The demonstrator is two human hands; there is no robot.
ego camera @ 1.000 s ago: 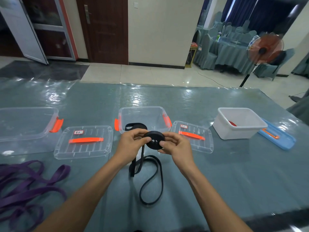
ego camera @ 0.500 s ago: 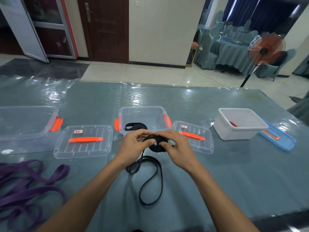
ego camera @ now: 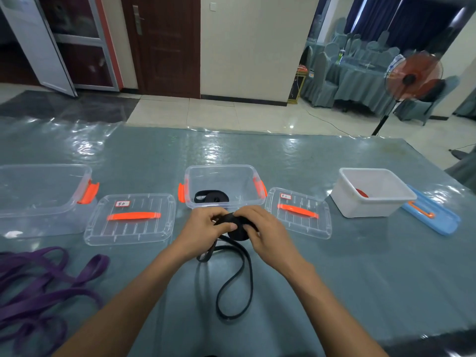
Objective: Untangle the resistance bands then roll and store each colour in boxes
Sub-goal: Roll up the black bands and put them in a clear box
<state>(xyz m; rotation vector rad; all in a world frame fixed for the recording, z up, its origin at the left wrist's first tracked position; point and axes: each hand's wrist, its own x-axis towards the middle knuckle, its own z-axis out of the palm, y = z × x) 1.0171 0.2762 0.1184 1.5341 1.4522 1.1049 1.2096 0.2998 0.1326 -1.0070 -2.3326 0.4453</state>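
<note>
Black resistance band (ego camera: 239,231), partly rolled into a coil, is gripped between your left hand (ego camera: 203,231) and right hand (ego camera: 264,234) just in front of the centre clear box (ego camera: 224,169), where another rolled black band (ego camera: 211,196) lies. Fingers of both hands curl tightly round the coil, and the unrolled rest of it loops down onto the teal table (ego camera: 373,279) between your forearms. Purple bands (ego camera: 46,282) sprawl tangled at far left, near a clear lid (ego camera: 144,234). A white box (ego camera: 360,206) stands at right.

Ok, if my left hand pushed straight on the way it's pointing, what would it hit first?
Your left hand, gripping the black roll, probably meets the near wall of the middle clear box; depth unclear.
</note>
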